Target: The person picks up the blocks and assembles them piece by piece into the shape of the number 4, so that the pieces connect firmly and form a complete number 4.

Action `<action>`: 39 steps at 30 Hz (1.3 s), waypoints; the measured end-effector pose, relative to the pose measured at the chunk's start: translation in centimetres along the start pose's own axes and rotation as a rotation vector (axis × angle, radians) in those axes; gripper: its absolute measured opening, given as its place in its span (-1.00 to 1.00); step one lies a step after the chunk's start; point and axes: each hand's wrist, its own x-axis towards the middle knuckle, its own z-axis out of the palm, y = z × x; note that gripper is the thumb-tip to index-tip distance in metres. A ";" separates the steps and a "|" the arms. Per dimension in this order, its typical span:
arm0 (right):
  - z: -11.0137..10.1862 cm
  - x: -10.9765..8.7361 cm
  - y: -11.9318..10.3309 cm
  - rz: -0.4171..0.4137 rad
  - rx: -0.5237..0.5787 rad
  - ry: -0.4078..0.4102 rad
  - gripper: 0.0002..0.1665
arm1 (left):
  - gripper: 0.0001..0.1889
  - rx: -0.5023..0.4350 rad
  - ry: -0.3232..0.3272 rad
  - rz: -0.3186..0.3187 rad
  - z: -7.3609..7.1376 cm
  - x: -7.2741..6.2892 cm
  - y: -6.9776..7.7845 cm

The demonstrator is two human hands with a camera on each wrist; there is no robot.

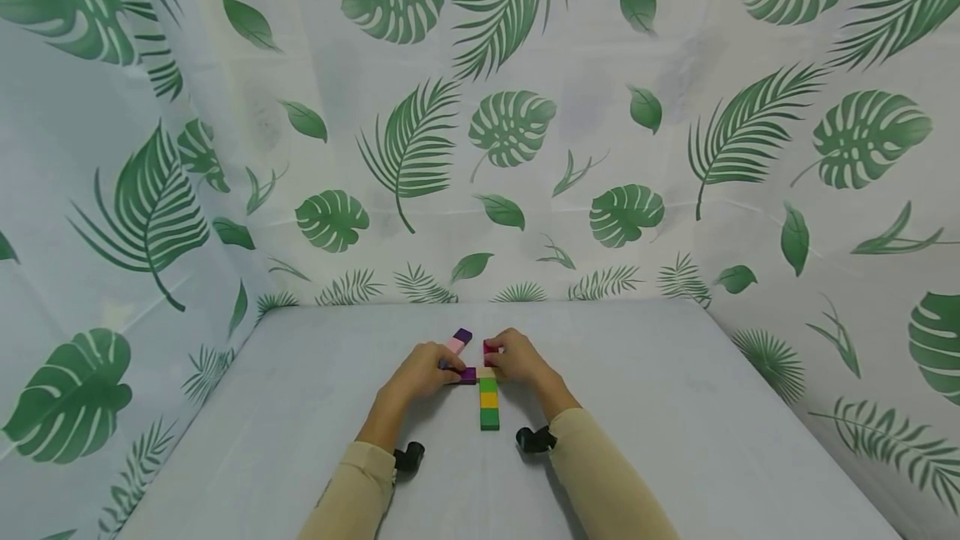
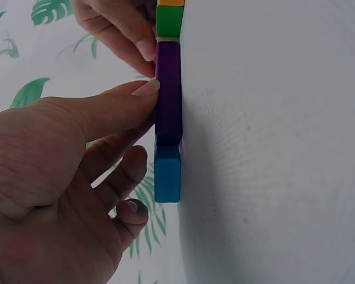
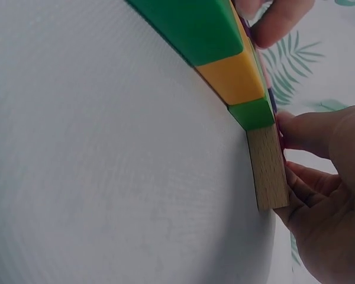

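Observation:
In the head view my left hand (image 1: pixel 426 369) has its thumb and forefinger about a dark blue block (image 1: pixel 443 364), below a pink block (image 1: pixel 455 346) and a dark purple block (image 1: pixel 462 336) in a slanting row. Its thumb tip lies at the top edge of a long purple block (image 2: pixel 168 89), which ends at a light blue block (image 2: pixel 167 174). My right hand (image 1: pixel 519 357) pinches a magenta block (image 1: pixel 489 350) just behind a bare wooden block (image 3: pixel 267 168). From that wooden block a green block (image 1: pixel 488 385), a yellow block (image 1: pixel 489 399) and a darker green block (image 1: pixel 490 419) run toward me.
All the blocks lie on a white tabletop (image 1: pixel 285 407). Leaf-patterned cloth (image 1: pixel 525 215) rises behind and at both sides. Dark wrist cameras sit by the beige sleeves, left camera (image 1: pixel 409 457) and right camera (image 1: pixel 534 440).

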 end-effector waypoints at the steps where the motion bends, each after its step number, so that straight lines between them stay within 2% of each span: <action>1: 0.0 0.0 -0.1 0.001 0.004 -0.002 -0.56 | -0.84 0.000 0.000 -0.001 0.0 0.0 0.0; 11: 0.0 -0.2 -0.2 -0.027 -0.013 -0.004 -0.56 | -0.84 0.009 0.001 -0.002 0.0 0.1 0.1; 39: 0.4 -0.1 -0.2 -0.038 -0.016 0.002 -0.57 | -0.85 0.001 -0.004 -0.005 0.0 0.0 0.1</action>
